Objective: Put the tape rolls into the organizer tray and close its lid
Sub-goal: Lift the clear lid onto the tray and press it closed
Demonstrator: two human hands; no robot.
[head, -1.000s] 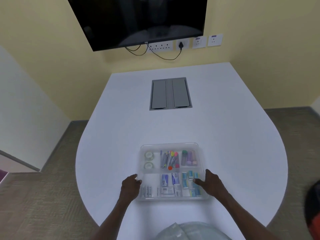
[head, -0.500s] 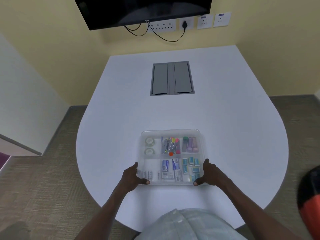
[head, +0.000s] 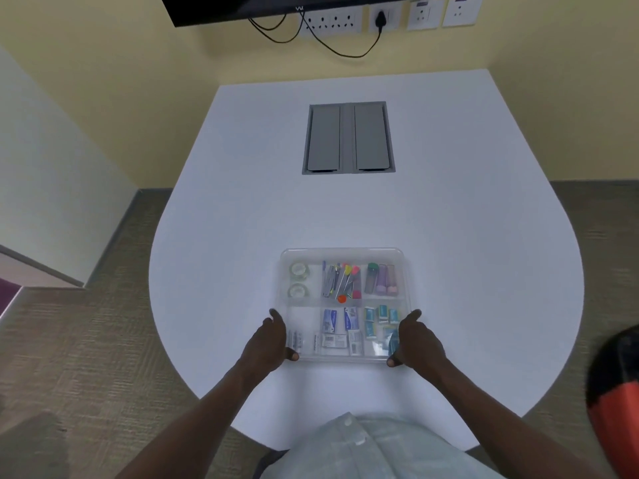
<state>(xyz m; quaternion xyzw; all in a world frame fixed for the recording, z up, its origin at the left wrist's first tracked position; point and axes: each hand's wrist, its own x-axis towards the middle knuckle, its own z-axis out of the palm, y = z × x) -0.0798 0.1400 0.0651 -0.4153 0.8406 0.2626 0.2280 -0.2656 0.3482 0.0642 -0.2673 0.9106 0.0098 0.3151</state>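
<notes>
A clear plastic organizer tray [head: 342, 252] lies near the front edge of the white table, with its clear lid on top. Two tape rolls [head: 299, 280] sit one behind the other in its far-left compartment. Pens, markers, small tubes and small boxes fill the other compartments. My left hand [head: 271, 340] grips the tray's near-left corner, thumb on top. My right hand [head: 415, 340] grips the near-right corner in the same way.
A grey cable hatch [head: 348, 138] is set into the white table [head: 214, 271] further back. A wall screen, sockets and cables are on the yellow wall behind. A red and black object [head: 615, 402] is at the right edge. Carpet surrounds the table.
Both hands slid from the top of the lid to the tray's near corners and closed on them. The camera view tilted down and moved closer.
</notes>
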